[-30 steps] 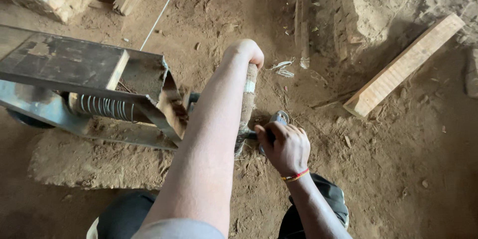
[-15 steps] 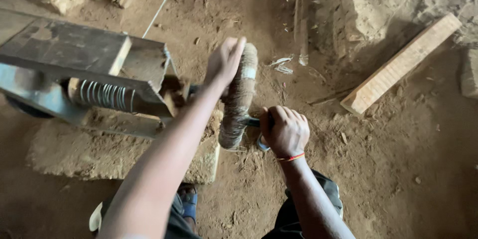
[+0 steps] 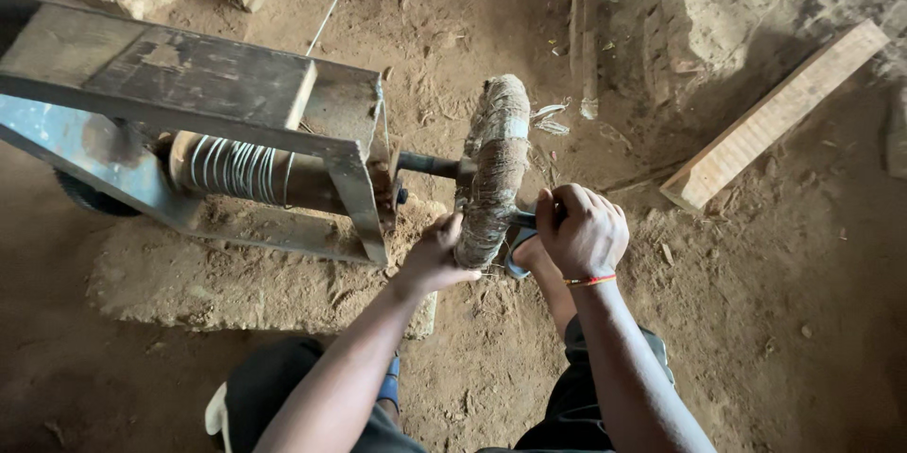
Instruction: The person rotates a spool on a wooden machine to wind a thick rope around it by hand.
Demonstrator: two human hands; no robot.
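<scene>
I'd keep my right hand (image 3: 581,231) clenched firmly on the crank handle (image 3: 521,220) and my left hand (image 3: 436,255) cupped lightly against the lower rim of the fibre-wrapped wheel (image 3: 491,170) between them, turning evenly so the wire coil (image 3: 231,168) beyond my left hand winds tight.

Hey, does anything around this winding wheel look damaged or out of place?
The wheel rim is wrapped in frayed, ragged fibre, with loose strands lying on the dirt beside it. A wooden plank lies askew on the ground. Nothing looks broken.
</scene>
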